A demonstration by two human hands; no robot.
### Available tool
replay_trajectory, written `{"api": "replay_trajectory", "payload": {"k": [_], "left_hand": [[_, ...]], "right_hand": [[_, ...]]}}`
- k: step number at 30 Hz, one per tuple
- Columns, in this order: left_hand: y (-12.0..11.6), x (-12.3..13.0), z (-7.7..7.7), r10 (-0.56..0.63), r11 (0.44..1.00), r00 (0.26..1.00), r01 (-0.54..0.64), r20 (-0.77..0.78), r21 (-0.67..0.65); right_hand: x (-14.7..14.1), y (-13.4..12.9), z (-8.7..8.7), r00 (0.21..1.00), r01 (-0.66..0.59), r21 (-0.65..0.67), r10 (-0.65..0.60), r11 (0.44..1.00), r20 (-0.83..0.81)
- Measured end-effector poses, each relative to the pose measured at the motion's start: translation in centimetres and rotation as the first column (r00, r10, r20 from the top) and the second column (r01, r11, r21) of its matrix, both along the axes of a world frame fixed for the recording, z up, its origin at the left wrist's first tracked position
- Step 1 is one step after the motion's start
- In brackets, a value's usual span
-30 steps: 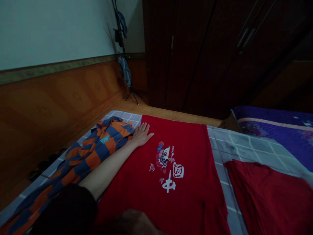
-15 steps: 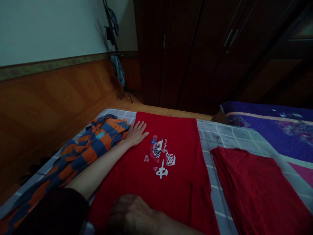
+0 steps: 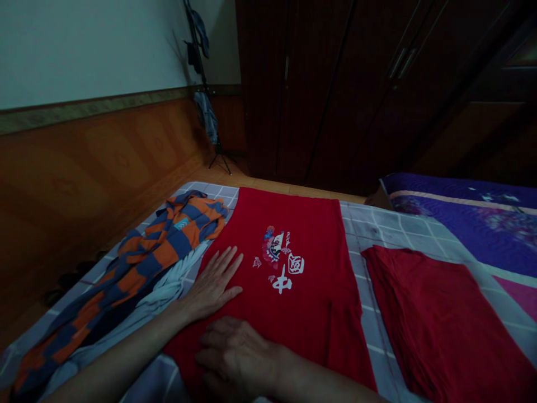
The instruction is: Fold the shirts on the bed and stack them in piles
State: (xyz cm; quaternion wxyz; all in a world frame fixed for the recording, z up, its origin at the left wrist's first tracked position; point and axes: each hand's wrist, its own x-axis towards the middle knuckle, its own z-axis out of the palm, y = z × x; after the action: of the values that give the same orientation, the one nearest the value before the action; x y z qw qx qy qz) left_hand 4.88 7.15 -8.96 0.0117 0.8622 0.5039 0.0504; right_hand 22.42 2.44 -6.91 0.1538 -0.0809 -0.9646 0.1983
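A red T-shirt [image 3: 310, 252] lies spread face up, its white characters and coloured print [image 3: 279, 263] showing. My left hand [image 3: 213, 285] rests flat on the shirt's left edge, fingers stretched out and spread. Nearer to me, my right hand [image 3: 239, 355] lies on the shirt's lower part, back upward. Its fingers are bent and slightly apart against the cloth, with the tips partly hidden; I see nothing held in it.
An orange and blue checked garment [image 3: 168, 252] and a pale cloth [image 3: 168, 291] lie to the left. Folded red fabric [image 3: 444, 319] sits on the right of the grey checked bed sheet [image 3: 377, 226]. Behind stand a dark wardrobe [image 3: 319, 89] and a coat stand [image 3: 203, 78].
My left hand has slid toward me along the shirt's left edge, closer to my right hand. The right hand has barely moved. The view has shifted slightly.
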Motion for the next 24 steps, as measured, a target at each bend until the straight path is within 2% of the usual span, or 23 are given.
{"api": "replay_trajectory", "payload": {"k": [3,5,8,10,12,16,18,20,24], "left_hand": [[-0.3,0.0,0.9,-0.005,1.0,1.0,0.005,0.012,0.031],[-1.2,-0.3,1.7,-0.032,0.999,0.999,0.031,0.014,0.03],[-3.1,-0.8,2.4,-0.066,0.998,0.998,0.066,0.001,-0.006],[-4.1,-1.0,2.2,-0.087,0.996,0.996,0.087,-0.011,-0.025],[-4.9,-1.0,1.6,-0.112,0.993,0.993,0.112,-0.024,-0.028],[-5.2,-0.7,0.4,-0.15,0.989,0.988,0.148,-0.049,-0.029],[-5.1,-0.6,0.4,-0.152,0.988,0.987,0.151,-0.053,-0.036],[-5.0,-0.6,0.5,-0.161,0.987,0.985,0.159,-0.054,-0.036],[-5.0,-1.2,0.7,-0.129,0.991,0.991,0.13,-0.039,0.015]], "right_hand": [[1.3,-0.2,3.3,0.999,0.052,0.004,-0.052,0.999,-0.009],[2.9,-0.4,5.2,0.991,0.136,-0.006,-0.136,0.991,-0.011],[6.4,-1.0,6.2,0.952,0.3,0.031,-0.302,0.953,0.055],[9.1,-1.5,5.3,0.911,0.385,0.1,-0.396,0.917,0.12],[11.7,-2.0,3.6,0.85,0.478,0.182,-0.505,0.859,0.149],[15.1,-2.8,-0.5,0.69,0.664,0.325,-0.719,0.673,0.08],[15.8,-3.1,-1.8,0.643,0.695,0.372,-0.764,0.615,0.061],[16.0,-3.3,-2.3,0.624,0.702,0.391,-0.778,0.595,0.064],[16.3,-3.5,-1.8,0.586,0.731,0.389,-0.808,0.561,0.064]]}}
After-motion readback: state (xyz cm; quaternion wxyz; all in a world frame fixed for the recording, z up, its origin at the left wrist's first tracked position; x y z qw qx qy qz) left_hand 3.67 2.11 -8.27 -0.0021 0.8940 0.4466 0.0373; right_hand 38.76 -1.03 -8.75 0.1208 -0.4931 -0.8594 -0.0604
